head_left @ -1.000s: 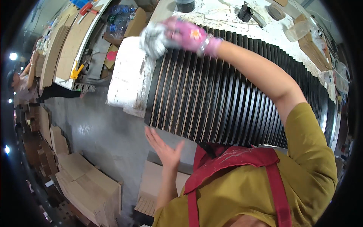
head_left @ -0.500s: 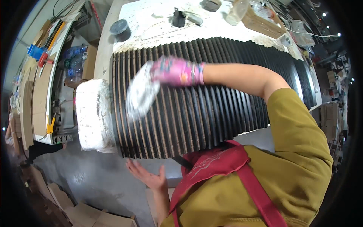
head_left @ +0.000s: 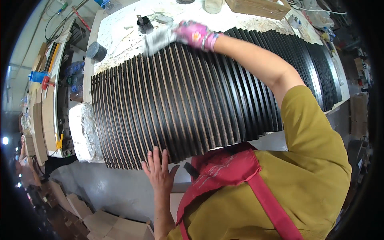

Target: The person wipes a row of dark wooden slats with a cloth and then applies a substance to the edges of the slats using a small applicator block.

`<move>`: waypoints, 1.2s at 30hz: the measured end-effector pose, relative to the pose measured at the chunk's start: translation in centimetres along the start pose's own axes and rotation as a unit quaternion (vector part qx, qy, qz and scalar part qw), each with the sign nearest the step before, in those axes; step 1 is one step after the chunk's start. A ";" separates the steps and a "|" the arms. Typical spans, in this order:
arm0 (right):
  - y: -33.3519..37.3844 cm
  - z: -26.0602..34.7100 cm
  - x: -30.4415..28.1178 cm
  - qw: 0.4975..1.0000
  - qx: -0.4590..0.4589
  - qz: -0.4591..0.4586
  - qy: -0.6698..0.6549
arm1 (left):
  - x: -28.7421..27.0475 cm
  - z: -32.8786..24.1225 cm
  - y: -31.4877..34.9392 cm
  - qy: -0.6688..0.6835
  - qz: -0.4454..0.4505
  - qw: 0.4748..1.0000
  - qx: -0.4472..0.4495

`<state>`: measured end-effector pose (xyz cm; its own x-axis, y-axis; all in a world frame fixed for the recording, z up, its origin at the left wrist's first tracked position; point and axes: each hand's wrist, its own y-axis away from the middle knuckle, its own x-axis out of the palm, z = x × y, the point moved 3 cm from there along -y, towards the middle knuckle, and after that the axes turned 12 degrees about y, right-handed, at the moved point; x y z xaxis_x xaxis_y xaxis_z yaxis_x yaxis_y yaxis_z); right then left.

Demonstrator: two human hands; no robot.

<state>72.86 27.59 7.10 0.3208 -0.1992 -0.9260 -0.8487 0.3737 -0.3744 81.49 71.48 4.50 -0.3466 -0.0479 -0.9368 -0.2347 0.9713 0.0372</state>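
Observation:
A long row of black strips (head_left: 180, 96) with brown edges lies side by side across the white table (head_left: 116, 34). My right hand (head_left: 196, 35), in a pink patterned glove, grips a white cloth (head_left: 160, 39), blurred by motion, at the far ends of the strips. My bare left hand (head_left: 160, 170) rests its spread fingers on the near ends of the strips. At the left end of the row sits a white wrapped block (head_left: 82, 132).
A dark lidded tub (head_left: 96, 51) and a black clip-like part (head_left: 144, 24) stand on the table beyond the strips. Farther back is a cardboard box (head_left: 258, 9). To the left is a shelf unit with plastic bottles (head_left: 75, 79); flattened cardboard (head_left: 116, 228) lies on the floor.
My right hand has moved the cloth away from me to the strips' far ends. My left hand has come up onto their near ends. The view has shifted.

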 end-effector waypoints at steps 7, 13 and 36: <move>10.4 11.9 -6.0 0.933 -0.286 0.059 -0.210 | 3.8 -8.4 -1.6 0.023 0.016 0.999 -0.037; 4.8 -5.8 -2.1 0.977 0.147 0.153 -0.012 | 4.3 -11.0 -2.8 0.008 -0.044 0.999 0.002; 17.7 11.3 -8.5 0.871 -0.306 0.173 -0.344 | 6.3 -15.0 -1.8 0.028 -0.084 0.976 0.200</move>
<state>59.87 46.17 7.78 -0.0008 0.4976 -0.8674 -0.9420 -0.2915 -0.1664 66.14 65.90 3.73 -0.3856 -0.2163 -0.8969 0.0768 0.9612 -0.2649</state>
